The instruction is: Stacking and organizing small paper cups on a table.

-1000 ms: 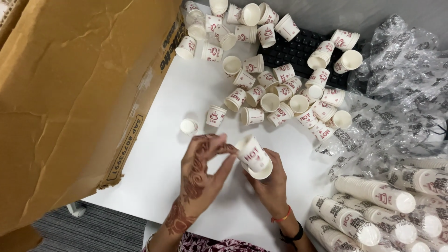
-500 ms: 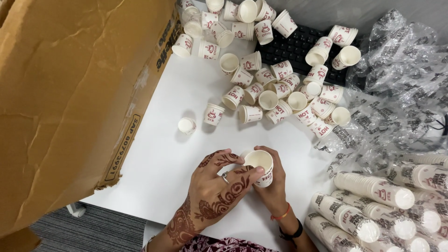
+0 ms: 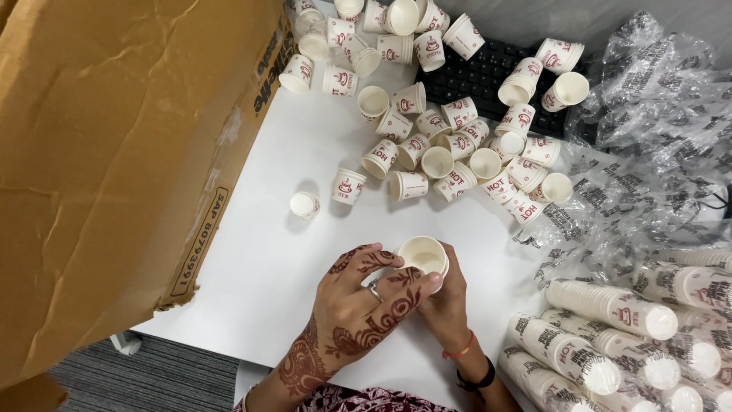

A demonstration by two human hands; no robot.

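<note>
Left hand has closed onto the paper cup

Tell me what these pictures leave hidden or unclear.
- Head view: small white paper cup, its lower body covered by left hand and right hand.
- Black keyboard, mostly buried under loose cups.
- Brown cardboard box, cut off by the frame's left edge.

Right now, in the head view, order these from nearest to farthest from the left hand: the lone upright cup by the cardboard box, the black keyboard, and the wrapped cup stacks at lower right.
Measured from the left hand:
1. Lone upright cup, just above it, beside the cardboard box.
2. Wrapped cup stacks, to its right at the table's lower corner.
3. Black keyboard, at the far top behind the loose cups.
</note>
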